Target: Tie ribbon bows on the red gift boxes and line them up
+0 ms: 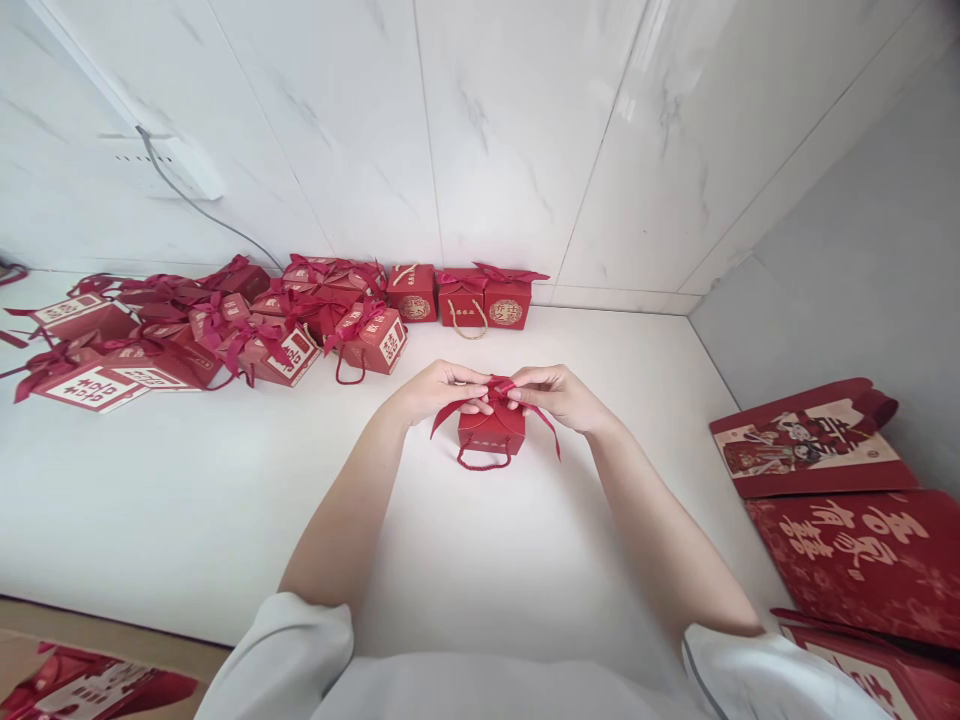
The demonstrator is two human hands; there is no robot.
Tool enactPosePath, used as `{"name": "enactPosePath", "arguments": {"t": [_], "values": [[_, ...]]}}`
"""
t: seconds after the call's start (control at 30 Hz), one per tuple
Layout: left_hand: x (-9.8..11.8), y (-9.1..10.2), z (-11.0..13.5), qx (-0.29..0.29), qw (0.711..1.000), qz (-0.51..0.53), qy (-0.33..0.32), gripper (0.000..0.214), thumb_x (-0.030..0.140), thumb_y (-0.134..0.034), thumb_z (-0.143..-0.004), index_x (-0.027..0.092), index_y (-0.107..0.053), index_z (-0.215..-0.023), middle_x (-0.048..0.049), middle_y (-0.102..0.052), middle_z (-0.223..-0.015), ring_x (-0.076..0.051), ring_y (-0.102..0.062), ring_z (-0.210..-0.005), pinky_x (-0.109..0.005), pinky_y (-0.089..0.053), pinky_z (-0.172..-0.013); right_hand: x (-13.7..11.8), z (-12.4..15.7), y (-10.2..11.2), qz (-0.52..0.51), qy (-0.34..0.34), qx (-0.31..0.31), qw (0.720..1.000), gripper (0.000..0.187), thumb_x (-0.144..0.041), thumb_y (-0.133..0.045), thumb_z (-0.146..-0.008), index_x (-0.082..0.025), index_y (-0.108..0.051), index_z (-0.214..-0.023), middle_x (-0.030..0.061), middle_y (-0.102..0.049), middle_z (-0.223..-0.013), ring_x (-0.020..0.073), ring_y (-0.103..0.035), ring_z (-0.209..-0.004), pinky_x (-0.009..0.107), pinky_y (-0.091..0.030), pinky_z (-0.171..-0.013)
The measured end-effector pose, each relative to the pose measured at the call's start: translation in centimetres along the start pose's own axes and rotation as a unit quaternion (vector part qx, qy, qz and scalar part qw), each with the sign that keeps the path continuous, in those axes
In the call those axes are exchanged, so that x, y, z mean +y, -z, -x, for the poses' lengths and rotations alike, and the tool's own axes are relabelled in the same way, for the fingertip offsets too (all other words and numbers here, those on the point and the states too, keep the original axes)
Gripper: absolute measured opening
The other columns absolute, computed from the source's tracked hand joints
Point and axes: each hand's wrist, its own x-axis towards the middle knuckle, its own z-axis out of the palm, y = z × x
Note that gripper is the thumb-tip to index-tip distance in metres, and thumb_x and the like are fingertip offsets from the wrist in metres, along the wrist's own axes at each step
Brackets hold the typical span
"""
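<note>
With the fingers of the left hand [442, 388] and right hand [553, 393] pinching the red ribbon [499, 394] atop the small box [487, 432] on the table [300, 520], seemingly busy with tying it, and next probably needing an even pull to both sides of the box.
</note>
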Motion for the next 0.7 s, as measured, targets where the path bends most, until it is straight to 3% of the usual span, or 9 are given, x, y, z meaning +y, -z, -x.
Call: {"name": "enactPosePath", "arguments": {"t": [0.17, 0.3, 0.53, 0.7], "values": [[-0.2, -0.1, -0.2, 0.043, 0.998, 0.032, 0.012, 0.039, 0.027, -0.08, -0.067, 0.011, -0.062, -0.098, -0.0123, -0.073, -0.084, -0.019, -0.071, -0.078, -0.028, -0.055, -0.071, 0.5, -0.3, -0.6, 0.005, 0.012, 0.03, 0.999, 0.019, -0.033, -0.073, -0.075, -0.018, -0.068, -0.084, 0.003, -0.069, -0.077, 0.0141, -0.061, -0.07, 0.025, -0.045, -0.056], [0.1, -0.6, -0.2, 0.075, 0.997, 0.018, 0.011, 0.035, 0.025, -0.078, -0.068, 0.009, -0.066, -0.096, -0.0131, -0.073, -0.084, -0.019, -0.071, -0.079, -0.029, -0.055, -0.074, 0.8, -0.5, -1.0, -0.02, 0.017, 0.053, 0.998, 0.031, -0.029, -0.08, -0.067, -0.021, -0.057, -0.086, 0.0002, -0.068, -0.079, 0.0139, -0.061, -0.067, 0.024, -0.043, -0.053], [1.1, -1.6, 0.7, 0.063, 0.99, -0.122, -0.016, 0.028, 0.021, -0.068, -0.07, 0.015, -0.074, -0.097, -0.0062, -0.074, -0.091, -0.019, -0.067, -0.084, -0.027, -0.052, -0.075, 1.0, -0.7, -1.8, 0.044, 0.055, 0.088, 0.994, 0.031, -0.031, -0.078, -0.069, -0.021, -0.055, -0.087, -0.0001, -0.065, -0.078, 0.0144, -0.063, -0.073, 0.029, -0.049, -0.07], [1.8, -1.8, 1.6, 0.025, 0.971, -0.231, -0.059, 0.024, 0.029, -0.063, -0.076, 0.016, -0.074, -0.092, -0.0025, -0.072, -0.082, -0.016, -0.063, -0.073, -0.024, -0.047, -0.063, 0.8, -0.4, -2.5, 0.121, 0.045, 0.121, 0.984, 0.035, -0.031, -0.074, -0.071, -0.023, -0.054, -0.099, -0.0022, -0.064, -0.073, 0.0148, -0.061, -0.067, 0.03, -0.049, -0.067]]}}
